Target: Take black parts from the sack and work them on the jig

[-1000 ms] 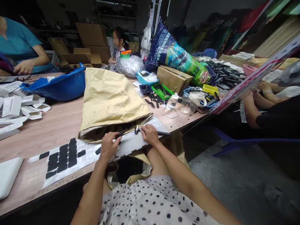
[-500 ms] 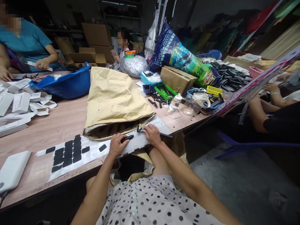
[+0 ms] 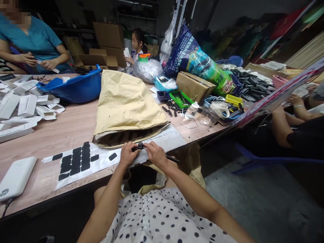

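Note:
My left hand is closed on a small black part, pinned near the front edge of a pale board. The fingers hide most of that part, so its exact kind does not show. In my right hand is a small hammer; its dark handle sticks out past the wrist on the right. The hammer's head is at the black part, close to my left fingertips. Just behind both hands lies a tan paper sack, its mouth facing me. A white sheet of black rounded pads lies left of my left hand.
A blue basin and white boxes occupy the table's left; a white power bank lies nearer. On the right stand a green tray, a bottle and a clear jug. Other people sit across and to the right.
My right hand has moved left with the hammer, bringing its head to the black part by my left hand. The view has shifted slightly. Across the table, a person's hands have come closer together.

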Demonstrator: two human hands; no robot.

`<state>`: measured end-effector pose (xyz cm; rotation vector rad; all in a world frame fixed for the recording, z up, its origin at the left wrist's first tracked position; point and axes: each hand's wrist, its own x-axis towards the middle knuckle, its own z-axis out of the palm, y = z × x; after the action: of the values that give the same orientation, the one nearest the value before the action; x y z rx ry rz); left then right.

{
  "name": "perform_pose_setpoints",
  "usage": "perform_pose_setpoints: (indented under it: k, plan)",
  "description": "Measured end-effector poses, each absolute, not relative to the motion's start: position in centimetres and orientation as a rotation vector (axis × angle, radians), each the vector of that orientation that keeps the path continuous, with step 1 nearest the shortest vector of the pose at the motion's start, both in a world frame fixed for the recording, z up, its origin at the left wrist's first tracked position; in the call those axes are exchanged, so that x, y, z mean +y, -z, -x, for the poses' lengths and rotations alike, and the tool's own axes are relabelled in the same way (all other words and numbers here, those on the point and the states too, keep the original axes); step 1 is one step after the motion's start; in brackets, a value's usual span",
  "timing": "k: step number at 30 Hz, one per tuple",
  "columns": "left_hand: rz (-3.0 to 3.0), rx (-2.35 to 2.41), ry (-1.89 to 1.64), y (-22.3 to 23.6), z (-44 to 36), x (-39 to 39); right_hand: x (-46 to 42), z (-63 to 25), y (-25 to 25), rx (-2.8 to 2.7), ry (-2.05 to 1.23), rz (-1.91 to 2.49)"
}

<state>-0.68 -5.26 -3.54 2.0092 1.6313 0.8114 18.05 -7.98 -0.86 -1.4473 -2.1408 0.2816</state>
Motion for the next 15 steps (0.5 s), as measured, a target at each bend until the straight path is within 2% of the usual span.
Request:
perform_pose_setpoints:
  k: [15]
  plan:
    - [-1.993, 1.645, -0.81, 3.6, 0.5, -5.3, -6.3, -20.6, 1.6, -2.011, -0.182, 1.509]
